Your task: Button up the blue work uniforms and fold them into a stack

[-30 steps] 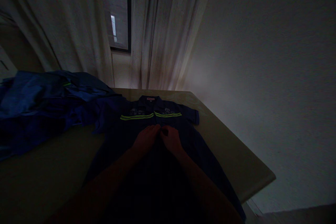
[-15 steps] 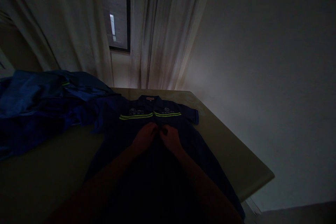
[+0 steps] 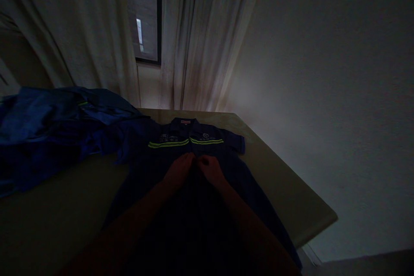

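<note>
A dark blue short-sleeved work shirt [image 3: 233,172] lies spread on the table, its collar at the far end. Yellow-green stripes cross its chest below pale printed marks. Just under those stripes, at the front opening, my left hand [image 3: 180,168] pinches the shirt's front. My right hand [image 3: 210,167] is closed beside it, thumb and forefinger curled together on the same opening. The fingertips of both hands almost meet. Dim light hides any small button or fastener between them.
To the left, a heap of blue garments [image 3: 64,125] touches the shirt's sleeve. The table [image 3: 291,198] has its right edge and corner near a pale wall [image 3: 339,116]. Curtains [image 3: 207,43] and a window [image 3: 142,17] stand behind.
Both hands stay at the same spot on the shirt front. The left fingers have straightened and drawn together slightly; the right hand has shifted only a little.
</note>
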A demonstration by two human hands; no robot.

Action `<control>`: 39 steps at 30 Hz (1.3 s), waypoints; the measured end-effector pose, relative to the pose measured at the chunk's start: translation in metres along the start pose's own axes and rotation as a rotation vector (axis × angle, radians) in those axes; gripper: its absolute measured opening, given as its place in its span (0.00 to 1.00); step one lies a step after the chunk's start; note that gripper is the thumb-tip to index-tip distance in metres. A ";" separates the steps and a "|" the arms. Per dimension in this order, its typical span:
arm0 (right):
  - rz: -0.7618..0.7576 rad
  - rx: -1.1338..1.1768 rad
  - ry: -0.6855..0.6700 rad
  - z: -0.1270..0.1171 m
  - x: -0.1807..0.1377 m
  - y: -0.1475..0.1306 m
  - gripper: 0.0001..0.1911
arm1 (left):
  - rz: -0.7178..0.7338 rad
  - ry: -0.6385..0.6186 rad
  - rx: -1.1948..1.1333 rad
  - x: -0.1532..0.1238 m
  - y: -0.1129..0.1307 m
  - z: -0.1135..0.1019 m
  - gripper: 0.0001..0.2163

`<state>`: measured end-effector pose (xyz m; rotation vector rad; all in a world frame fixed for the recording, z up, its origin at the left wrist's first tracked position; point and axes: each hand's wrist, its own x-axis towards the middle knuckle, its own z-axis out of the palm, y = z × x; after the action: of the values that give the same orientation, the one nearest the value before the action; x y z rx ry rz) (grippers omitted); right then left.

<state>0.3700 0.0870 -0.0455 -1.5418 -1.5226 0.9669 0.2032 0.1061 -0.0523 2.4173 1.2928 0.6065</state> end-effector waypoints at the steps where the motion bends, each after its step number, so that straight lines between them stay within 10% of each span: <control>1: -0.056 -0.077 0.022 -0.001 0.000 0.001 0.10 | 0.009 0.011 -0.017 0.000 -0.002 0.001 0.14; 19: -0.225 -0.374 0.066 -0.001 0.005 0.004 0.05 | 0.004 0.045 -0.390 0.009 -0.013 -0.004 0.08; 39: -0.265 -0.363 0.119 -0.003 0.006 0.009 0.04 | -0.019 0.067 -0.166 0.007 -0.016 -0.003 0.12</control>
<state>0.3772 0.0932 -0.0527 -1.5555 -1.8310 0.4577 0.1939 0.1204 -0.0563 2.2650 1.2379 0.7634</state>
